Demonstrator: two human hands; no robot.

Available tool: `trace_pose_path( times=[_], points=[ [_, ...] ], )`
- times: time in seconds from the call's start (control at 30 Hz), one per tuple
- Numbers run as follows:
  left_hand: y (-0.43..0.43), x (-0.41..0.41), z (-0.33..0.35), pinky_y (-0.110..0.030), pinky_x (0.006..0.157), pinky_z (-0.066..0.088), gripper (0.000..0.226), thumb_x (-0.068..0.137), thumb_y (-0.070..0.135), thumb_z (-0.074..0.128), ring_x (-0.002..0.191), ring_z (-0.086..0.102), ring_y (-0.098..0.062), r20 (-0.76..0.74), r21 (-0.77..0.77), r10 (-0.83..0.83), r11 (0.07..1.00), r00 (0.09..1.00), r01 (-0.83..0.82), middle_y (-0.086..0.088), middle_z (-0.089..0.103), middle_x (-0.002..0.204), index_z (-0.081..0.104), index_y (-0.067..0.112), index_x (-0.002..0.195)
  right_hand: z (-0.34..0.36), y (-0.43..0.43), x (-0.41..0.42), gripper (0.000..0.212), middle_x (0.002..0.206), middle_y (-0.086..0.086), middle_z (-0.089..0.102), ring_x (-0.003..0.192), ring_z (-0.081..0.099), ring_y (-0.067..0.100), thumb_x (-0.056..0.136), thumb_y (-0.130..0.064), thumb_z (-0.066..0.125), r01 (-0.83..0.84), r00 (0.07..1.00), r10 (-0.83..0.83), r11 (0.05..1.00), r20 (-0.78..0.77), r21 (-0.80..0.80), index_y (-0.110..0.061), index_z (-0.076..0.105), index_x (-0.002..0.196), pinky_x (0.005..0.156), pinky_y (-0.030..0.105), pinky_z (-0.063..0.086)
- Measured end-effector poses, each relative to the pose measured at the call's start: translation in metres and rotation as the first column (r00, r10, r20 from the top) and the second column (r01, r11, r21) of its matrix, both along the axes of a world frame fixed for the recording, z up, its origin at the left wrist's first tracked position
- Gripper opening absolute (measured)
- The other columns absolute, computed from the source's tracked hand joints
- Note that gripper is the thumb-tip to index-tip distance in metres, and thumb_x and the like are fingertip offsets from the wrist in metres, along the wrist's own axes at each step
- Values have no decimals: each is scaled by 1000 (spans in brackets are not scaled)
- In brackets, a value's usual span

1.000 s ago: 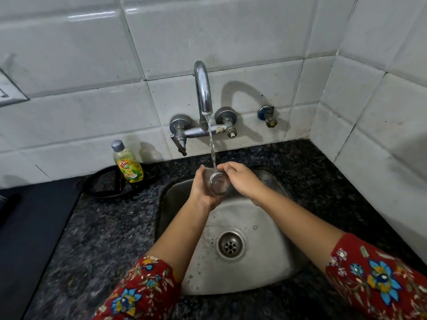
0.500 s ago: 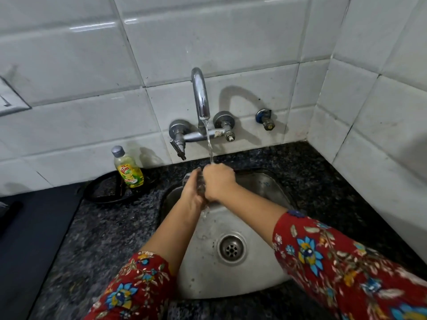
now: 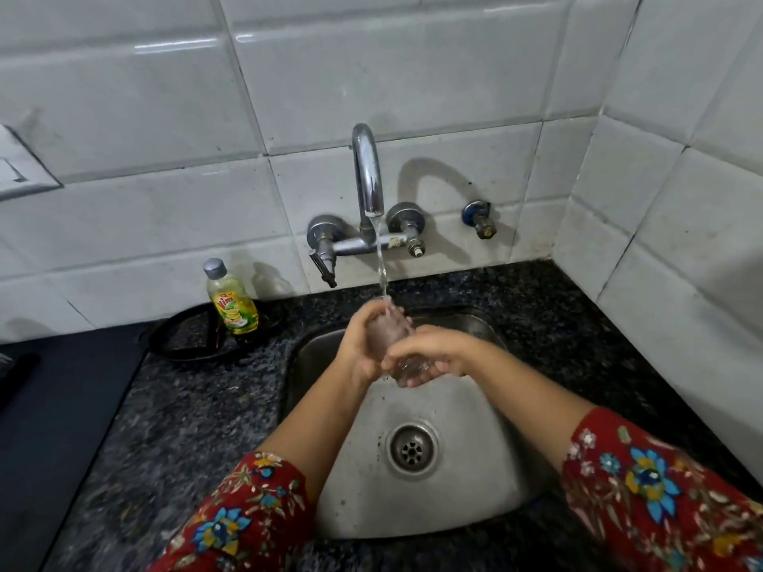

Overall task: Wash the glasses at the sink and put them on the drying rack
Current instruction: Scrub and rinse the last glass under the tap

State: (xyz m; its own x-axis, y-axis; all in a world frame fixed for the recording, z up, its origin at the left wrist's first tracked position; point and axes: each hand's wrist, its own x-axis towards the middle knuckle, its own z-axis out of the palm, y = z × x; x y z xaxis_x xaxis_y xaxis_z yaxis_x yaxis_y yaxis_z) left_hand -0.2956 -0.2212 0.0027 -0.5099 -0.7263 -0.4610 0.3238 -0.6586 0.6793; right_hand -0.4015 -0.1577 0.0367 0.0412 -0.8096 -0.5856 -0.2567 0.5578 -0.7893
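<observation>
A clear drinking glass (image 3: 390,336) is held over the steel sink (image 3: 466,410), under the water running from the chrome tap (image 3: 367,175). My left hand (image 3: 363,344) wraps the glass from the left side. My right hand (image 3: 433,357) grips its lower end from the right. The glass lies tilted between both hands and the stream lands on its upper end. No drying rack is in view.
A bottle of yellow dish soap (image 3: 233,301) stands on a black round tray (image 3: 186,340) left of the sink. Dark speckled granite counter (image 3: 186,427) surrounds the basin. White tiled walls stand behind and to the right. The drain (image 3: 412,447) sits in the basin's middle.
My right hand has slid from the top of the glass down to its lower end, and the glass has tipped under the stream. The view has shifted slightly.
</observation>
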Motion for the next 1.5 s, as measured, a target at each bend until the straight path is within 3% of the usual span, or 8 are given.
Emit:
trace_pose_path(
  times=[0.1,0.33,0.57,0.9,1.07,1.2,1.3,1.5],
  points=[
    [4,4,-3,-29,71,54,17,76,27,63,69,63,-17,-139,-7,29,1000,990,-30,-3,66,71,67,13,68,1,5,-10,5,67,6,68,58,66,16,84,-11,62,-52,960,25,995,278,90,-6,63,84,54,19,53],
    [0,2,-18,-36,62,58,68,59,48,74,81,69,-33,129,102,319,938,939,-332,-18,70,100,67,0,107,6,-9,6,46,78,7,68,52,62,18,63,-31,83,152,967,-190,966,-171,-209,-10,56,95,45,26,49],
    [3,-2,-26,-30,65,56,38,94,42,49,80,68,-19,-43,300,433,865,900,-402,-9,74,79,66,9,88,15,-41,38,71,112,7,60,101,61,27,61,-53,75,-145,666,-281,860,-691,-489,-16,50,115,76,32,49],
    [4,15,-17,-32,65,58,54,89,52,49,66,70,-26,-169,180,206,968,964,-175,-15,71,76,68,2,86,12,14,26,64,113,2,61,98,63,24,64,-46,78,-273,719,-243,763,-651,-586,-22,43,112,80,34,51],
    [9,11,-10,-35,76,54,60,57,37,83,76,65,-23,28,-133,145,981,989,-140,-14,65,93,59,7,104,-15,30,20,69,113,1,59,96,63,28,61,-35,78,-157,667,-265,864,-697,-479,-23,36,114,75,35,52],
    [19,5,2,-34,75,57,44,62,11,80,73,69,-20,166,-307,111,950,980,-55,-14,69,91,65,1,102,-29,29,19,63,95,3,66,80,66,19,59,-14,78,85,955,-183,922,-232,-376,-17,48,115,68,36,58],
    [14,19,15,-38,87,51,28,70,16,67,81,69,-19,-17,-189,-154,971,988,148,-7,71,92,69,9,97,-26,29,3,38,84,10,63,73,63,24,61,-5,72,87,956,-21,972,291,-216,-13,60,96,56,29,51],
    [16,7,8,-37,71,56,29,70,11,79,81,64,-23,179,-289,161,952,971,-104,-7,68,83,67,7,97,-39,17,25,36,79,10,68,64,65,21,62,-9,75,254,966,-259,915,25,-314,-12,58,94,58,33,53]
  ],
)
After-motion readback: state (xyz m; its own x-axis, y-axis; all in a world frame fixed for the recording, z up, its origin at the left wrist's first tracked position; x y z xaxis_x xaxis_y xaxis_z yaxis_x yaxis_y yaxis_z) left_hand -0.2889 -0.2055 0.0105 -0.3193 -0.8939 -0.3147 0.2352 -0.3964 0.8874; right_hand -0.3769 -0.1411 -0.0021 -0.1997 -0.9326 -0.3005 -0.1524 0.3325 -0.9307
